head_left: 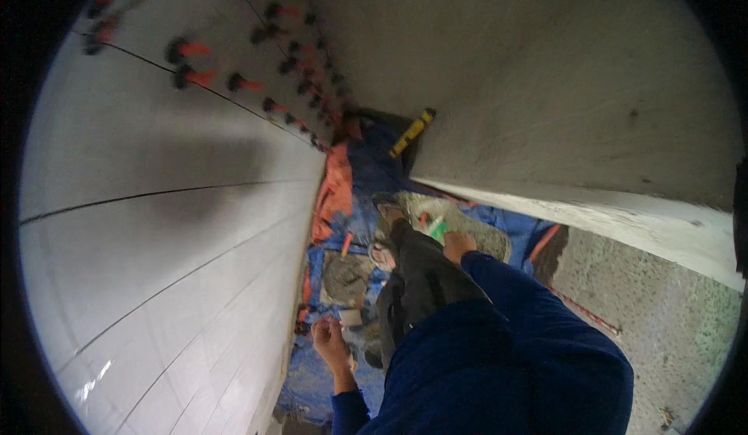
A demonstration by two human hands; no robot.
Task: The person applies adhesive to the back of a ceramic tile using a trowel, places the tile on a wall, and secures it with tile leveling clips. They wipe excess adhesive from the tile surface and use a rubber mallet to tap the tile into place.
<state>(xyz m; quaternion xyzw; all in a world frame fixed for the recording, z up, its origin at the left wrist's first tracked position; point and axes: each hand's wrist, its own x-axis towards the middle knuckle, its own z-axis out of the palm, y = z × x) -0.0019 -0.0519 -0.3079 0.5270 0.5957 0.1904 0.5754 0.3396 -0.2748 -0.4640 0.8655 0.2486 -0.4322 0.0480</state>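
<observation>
My left hand (330, 343) hangs low beside the white tiled wall (179, 279), its fingers drawn together. Whatever they may hold is too small to make out. Ahead of it lies a pale block-like piece (351, 317) on the blue sheet. My right hand (458, 246) is closed beside my right thigh, and its fingertips are hidden. Just past it shows a green and white object (438, 229), blurred. I cannot tell whether the hand holds it. Rows of red and black tile levelling clips (187, 75) stick out along the joints of the upper tiles.
Blue and orange tarpaulin (335, 186) covers the narrow floor. A yellow spirit level (411, 133) leans at the far corner by the grey wall (545, 84). A square tub of grey mix (344, 279), with a red-handled tool (347, 243) at its edge, sits near my feet. Speckled floor (639, 310) lies right.
</observation>
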